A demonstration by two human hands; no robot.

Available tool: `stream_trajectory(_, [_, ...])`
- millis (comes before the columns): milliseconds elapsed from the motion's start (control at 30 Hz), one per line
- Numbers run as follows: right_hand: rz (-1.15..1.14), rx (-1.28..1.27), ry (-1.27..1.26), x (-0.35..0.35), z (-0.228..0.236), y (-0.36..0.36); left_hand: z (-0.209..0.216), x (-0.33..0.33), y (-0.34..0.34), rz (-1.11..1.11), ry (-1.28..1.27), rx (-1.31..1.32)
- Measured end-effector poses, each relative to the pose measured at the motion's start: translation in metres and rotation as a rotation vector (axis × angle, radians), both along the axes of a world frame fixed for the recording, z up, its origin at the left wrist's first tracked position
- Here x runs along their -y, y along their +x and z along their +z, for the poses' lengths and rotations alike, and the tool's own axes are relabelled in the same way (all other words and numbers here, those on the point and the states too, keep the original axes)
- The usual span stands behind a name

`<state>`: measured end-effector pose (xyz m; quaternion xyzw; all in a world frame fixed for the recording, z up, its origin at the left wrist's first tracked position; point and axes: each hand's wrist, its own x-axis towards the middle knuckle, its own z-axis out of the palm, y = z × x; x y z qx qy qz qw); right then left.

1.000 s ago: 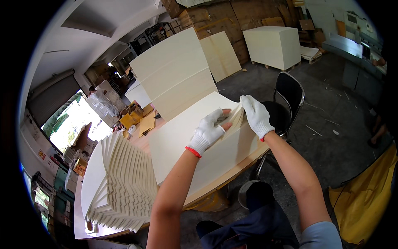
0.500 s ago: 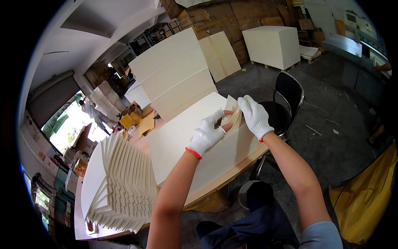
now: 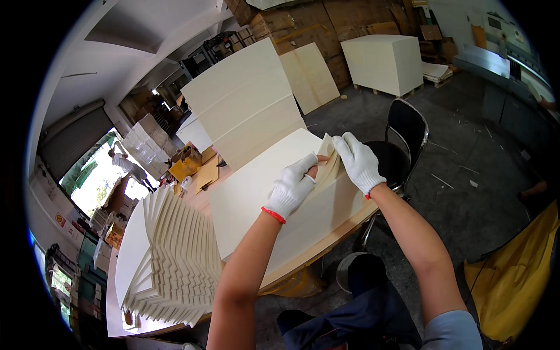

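A thick stack of white paper sheets [image 3: 256, 185] lies in front of me on the table. At its right end, a few bent-up sheets [image 3: 331, 169] stand fanned at the corner. My right hand [image 3: 357, 163], in a white knitted glove with a red cuff, is closed on the top of these sheets. My left hand [image 3: 294, 188] wears a matching glove with bare thumb and finger tips. Those tips are curled against the fanned edges from the left; their exact grip is partly hidden.
Left on the table [image 3: 198, 198] sits a staggered, fanned pile of white sheets [image 3: 181, 262]. Behind my stack rises a tall sheet pile [image 3: 242, 99]. A black chair [image 3: 406, 137] stands close on the right. A person [image 3: 129, 166] is near the far doorway.
My left thumb and finger have drawn closer together at the sheet edges. My right hand stays nearly in place. The person by the doorway has shifted posture.
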<state>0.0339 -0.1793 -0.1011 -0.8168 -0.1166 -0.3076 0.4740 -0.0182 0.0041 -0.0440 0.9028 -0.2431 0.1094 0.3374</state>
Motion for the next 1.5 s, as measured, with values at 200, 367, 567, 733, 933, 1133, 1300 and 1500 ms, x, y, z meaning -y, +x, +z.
stream_trajectory(200, [0.002,0.0,0.04,-0.0009,0.0001,-0.0012,0.0051,0.003,-0.0039,0.079,0.111,-0.132])
stream_trajectory(367, [0.015,-0.036,0.043,0.0002,0.0031,-0.0033,0.0008,0.0044,-0.0022,0.003,0.005,0.024])
stream_trajectory(567, [0.0,-0.022,0.044,-0.0016,0.0033,-0.0038,0.0031,0.0037,-0.0056,0.064,0.1,-0.032])
stream_trajectory(733, [-0.034,0.0,0.049,-0.0027,-0.0013,-0.0012,0.0028,0.0025,-0.0007,0.063,0.104,-0.014])
stream_trajectory(933, [-0.042,0.023,0.061,-0.0032,-0.0032,-0.0001,0.0027,0.0053,-0.0045,0.064,0.145,0.015])
stream_trajectory(1133, [-0.016,-0.033,0.101,-0.0026,-0.0023,-0.0006,0.004,0.0057,-0.0046,0.076,0.122,-0.018])
stream_trajectory(1300, [-0.036,-0.003,0.1,-0.0039,-0.0019,-0.0008,0.0015,0.0045,-0.0035,0.053,0.072,-0.023])
stream_trajectory(1500, [-0.006,-0.003,0.109,-0.0033,-0.0006,-0.0051,0.0007,0.0048,-0.0026,0.059,0.155,0.018])
